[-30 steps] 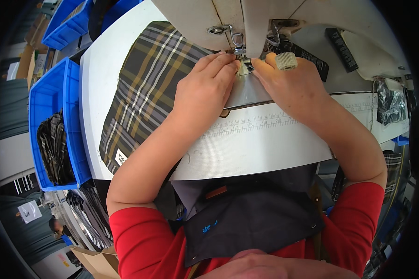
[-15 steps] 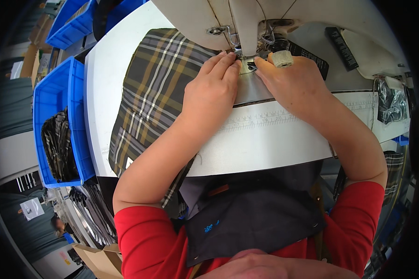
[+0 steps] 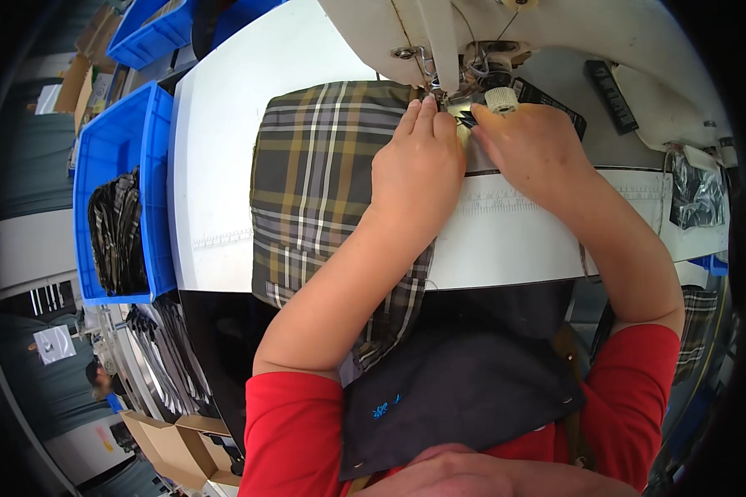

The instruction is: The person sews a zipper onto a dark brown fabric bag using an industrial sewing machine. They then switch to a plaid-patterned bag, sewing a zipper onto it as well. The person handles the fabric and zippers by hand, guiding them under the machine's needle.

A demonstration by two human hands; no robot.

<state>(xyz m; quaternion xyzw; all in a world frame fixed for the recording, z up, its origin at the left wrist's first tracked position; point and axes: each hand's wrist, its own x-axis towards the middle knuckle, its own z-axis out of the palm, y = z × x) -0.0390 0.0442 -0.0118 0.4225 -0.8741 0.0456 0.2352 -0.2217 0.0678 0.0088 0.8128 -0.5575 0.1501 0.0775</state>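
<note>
A plaid fabric piece point(image 3: 315, 166) in dark grey, olive and white lies on the white sewing table, its lower end hanging over the near edge. My left hand point(image 3: 419, 161) rests on its right side, fingers stretched out flat, fingertips close to the presser foot of the sewing machine point(image 3: 448, 50). Just right of the foot, my right hand point(image 3: 539, 145) is closed with a small dark pointed tool point(image 3: 467, 119) at its fingertips; its exact kind is unclear. A pale ribbed cylinder point(image 3: 501, 100) shows against the right index finger. The fabric edge under the needle is hidden.
At left stands a blue bin point(image 3: 157, 199) holding folded plaid pieces point(image 3: 116, 232). Below it hang stacked grey fabric pieces point(image 3: 162, 356) beside an open cardboard box point(image 3: 170, 447). A clear plastic bag point(image 3: 696, 190) lies at the table's right end. A ruler strip point(image 3: 506, 201) crosses the tabletop.
The plaid fabric has turned, and its lower end has swung right. My left hand and forearm have shifted right with it. My right hand stays beside the presser foot, still gripping the small tool.
</note>
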